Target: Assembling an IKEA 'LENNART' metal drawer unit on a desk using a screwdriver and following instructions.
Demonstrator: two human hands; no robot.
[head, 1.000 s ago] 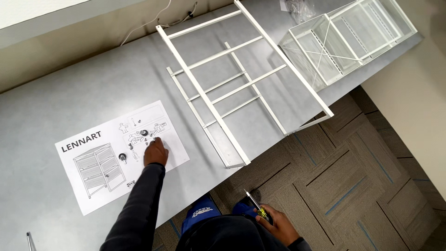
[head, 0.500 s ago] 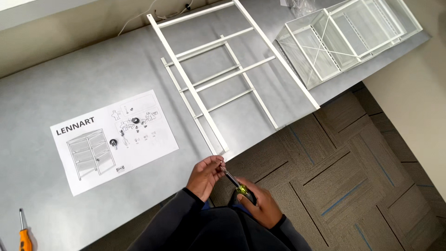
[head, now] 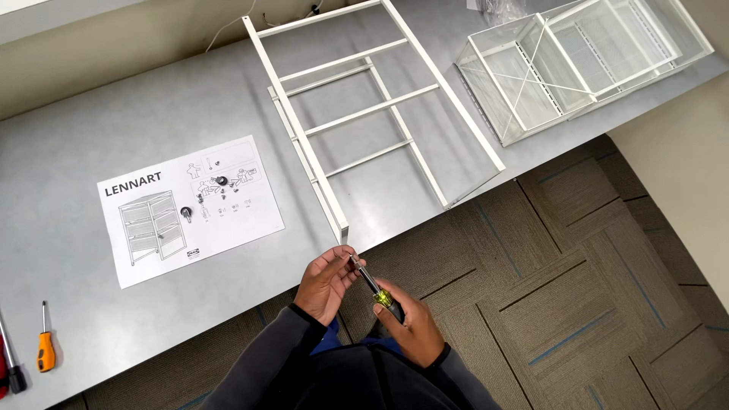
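My right hand (head: 410, 325) grips a screwdriver (head: 373, 286) with a yellow and black handle, shaft pointing up and left. My left hand (head: 325, 281) pinches the screwdriver's tip with its fingertips, possibly with a small part there that is too small to make out. Both hands hover just off the table's front edge, right below the near end of a white metal ladder-like frame (head: 357, 114) lying flat on the grey table (head: 91, 129). An instruction sheet (head: 190, 209) with small dark parts on it lies to the left.
White wire baskets (head: 585, 61) sit at the table's back right. An orange-handled screwdriver (head: 45, 342) and another tool (head: 9, 364) lie at the front left edge. Patterned carpet floor (head: 577, 288) is to the right, with a beige wall (head: 683, 144).
My left hand left the instruction sheet and came back to the screwdriver tip held by my right hand. The view shifted, bringing the orange screwdriver into sight.
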